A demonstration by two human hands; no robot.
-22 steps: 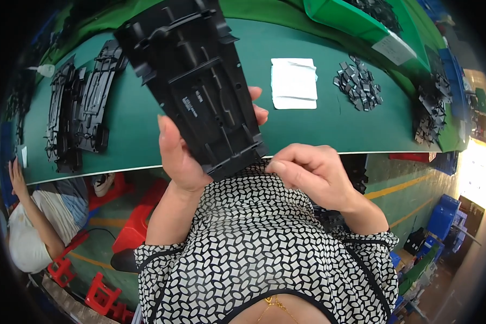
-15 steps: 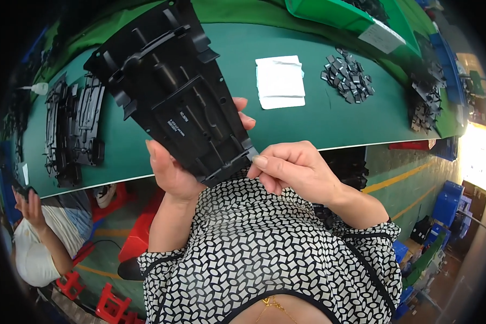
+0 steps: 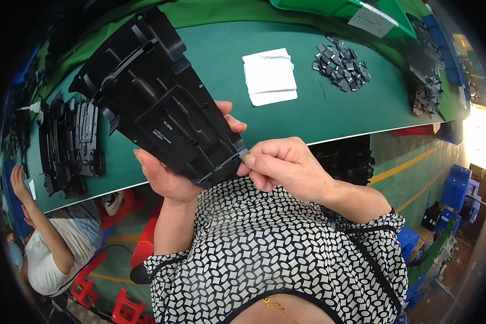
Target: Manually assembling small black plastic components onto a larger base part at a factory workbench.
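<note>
A long black moulded plastic panel (image 3: 162,102), ribbed and with several small holes, is held tilted up over the table's front edge. My left hand (image 3: 170,178) grips its lower end from beneath, thumb at the left edge and fingertips showing past the right edge. At the panel's lower right corner my right hand (image 3: 286,164) pinches a small grey piece (image 3: 243,153) between thumb and forefinger. This piece lies against the corner; whether it is fixed there I cannot tell. Its far side is hidden by my fingers.
On the green table (image 3: 200,40) lie a white paper stack (image 3: 270,77) and a pile of small dark pieces (image 3: 342,65). More black panels (image 3: 73,140) lie at left. A green bin (image 3: 340,11) stands at the back. A co-worker's hand (image 3: 20,184) is at far left.
The panel and both my hands have shifted slightly left in view, the right hand still pinching at the corner. The co-worker's hand at far left has moved up.
</note>
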